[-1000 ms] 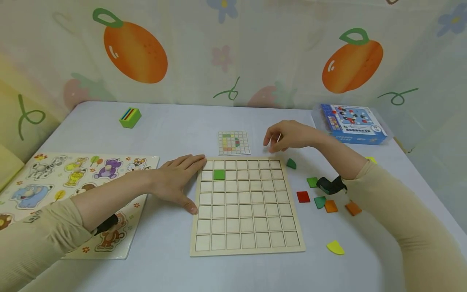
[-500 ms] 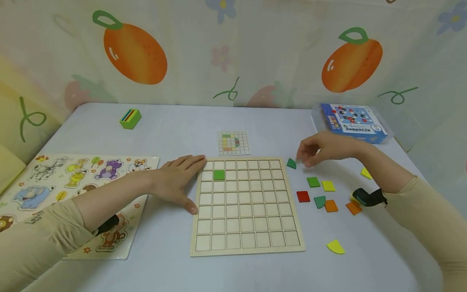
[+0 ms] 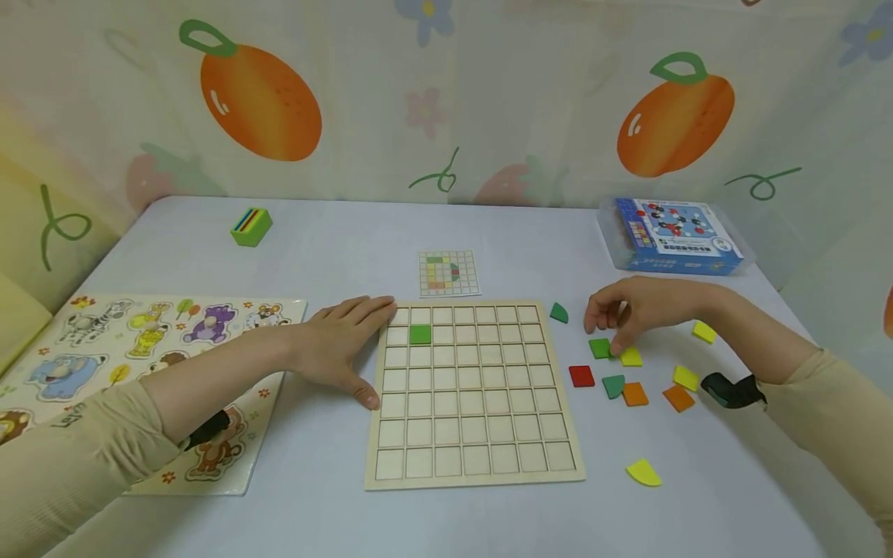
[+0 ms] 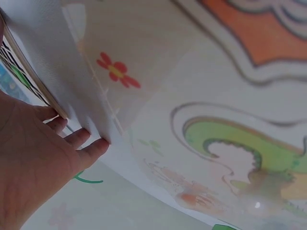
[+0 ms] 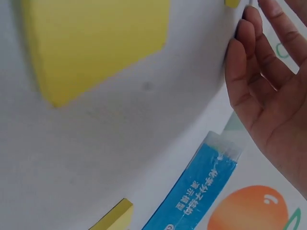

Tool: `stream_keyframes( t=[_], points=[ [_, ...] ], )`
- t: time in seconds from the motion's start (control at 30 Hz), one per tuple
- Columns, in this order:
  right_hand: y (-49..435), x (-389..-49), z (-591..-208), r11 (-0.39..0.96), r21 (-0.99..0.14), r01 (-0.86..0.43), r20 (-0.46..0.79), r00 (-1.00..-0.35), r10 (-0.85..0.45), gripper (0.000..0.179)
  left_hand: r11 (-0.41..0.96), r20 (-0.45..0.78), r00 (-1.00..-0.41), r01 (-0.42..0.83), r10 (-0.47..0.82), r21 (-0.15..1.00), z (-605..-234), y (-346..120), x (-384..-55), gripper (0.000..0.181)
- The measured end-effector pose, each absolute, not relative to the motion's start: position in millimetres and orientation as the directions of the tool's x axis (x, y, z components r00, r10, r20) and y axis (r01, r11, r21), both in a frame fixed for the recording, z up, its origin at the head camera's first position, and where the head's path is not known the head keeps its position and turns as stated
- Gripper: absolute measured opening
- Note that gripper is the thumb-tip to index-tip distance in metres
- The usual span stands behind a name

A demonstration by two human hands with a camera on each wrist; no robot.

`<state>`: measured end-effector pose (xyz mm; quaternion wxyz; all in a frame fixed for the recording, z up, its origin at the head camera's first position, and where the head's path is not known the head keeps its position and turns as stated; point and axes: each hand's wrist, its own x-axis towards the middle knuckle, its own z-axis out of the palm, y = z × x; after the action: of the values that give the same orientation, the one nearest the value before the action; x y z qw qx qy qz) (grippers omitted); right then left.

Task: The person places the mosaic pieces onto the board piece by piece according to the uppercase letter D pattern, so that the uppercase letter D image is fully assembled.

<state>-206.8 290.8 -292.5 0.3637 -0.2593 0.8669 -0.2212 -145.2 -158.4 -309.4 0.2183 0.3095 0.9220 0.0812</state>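
My left hand [image 3: 338,349] lies with fingers spread at the left edge of a wooden grid board [image 3: 579,465], thumb and fingertips along its frame. One green square tile [image 3: 420,334] sits in an upper-left cell of the board. To the right, my right hand [image 3: 638,306] is low over loose tiles, fingers bent loosely. Its thumb tip overlaps the side of a green square tile [image 3: 598,348], beside a yellow square tile [image 3: 632,357]. In the right wrist view, those curved fingers [image 5: 237,72] show no tile between them. Behind the board lies a small pattern card [image 3: 449,273].
Around the right hand lie a red tile [image 3: 581,377], orange tiles [image 3: 636,394], green quarter-round tiles [image 3: 559,312] and a yellow quarter-round [image 3: 643,473]. A blue box [image 3: 687,236] stands back right. An animal puzzle [image 3: 268,395] lies left, with a green block [image 3: 251,227] behind it.
My right hand has moved from behind the board's right corner rightward, then down toward me to the green and yellow squares. The left hand stays at the board's edge.
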Motion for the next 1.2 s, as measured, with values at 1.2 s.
stream_keyframes(
  t=[1.2],
  points=[
    [274,-205,-288,0.764,-0.521,-0.381,-0.468,-0.621,-0.629,0.018,0.803,-0.367,-0.715,0.526,0.596,0.280,-309,-157,-145,0.130]
  ],
)
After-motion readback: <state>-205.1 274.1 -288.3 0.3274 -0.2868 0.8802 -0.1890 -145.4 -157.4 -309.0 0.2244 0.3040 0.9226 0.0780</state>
